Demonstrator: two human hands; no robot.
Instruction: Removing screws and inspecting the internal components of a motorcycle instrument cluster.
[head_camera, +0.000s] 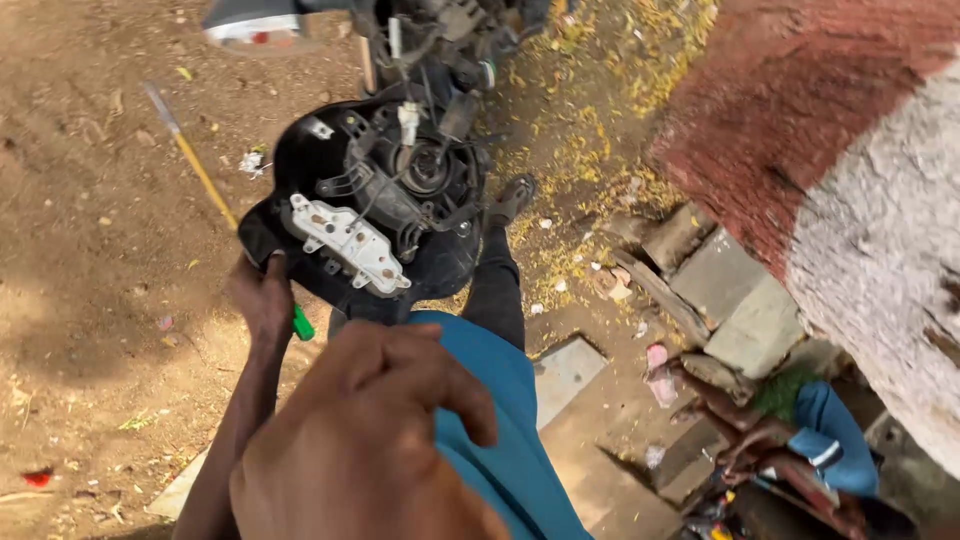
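Bare dirt ground (90, 230) lies open to the left, while the painted tree trunk (850, 200), stone slabs (730, 290) and a co-worker's hands (745, 430) crowd the right.

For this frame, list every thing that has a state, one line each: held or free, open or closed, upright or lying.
Black housing: open side up, wires and white bracket exposed, held at its lower edge.
Left hand: gripping the housing's rim.
Right hand: raised near the camera, fingers curled, holding nothing visible.
Yellow-handled tool: lying free on the dirt.
Paving slabs: lying loose beside the painted trunk.
Another person's hands: clasped together, lower right.
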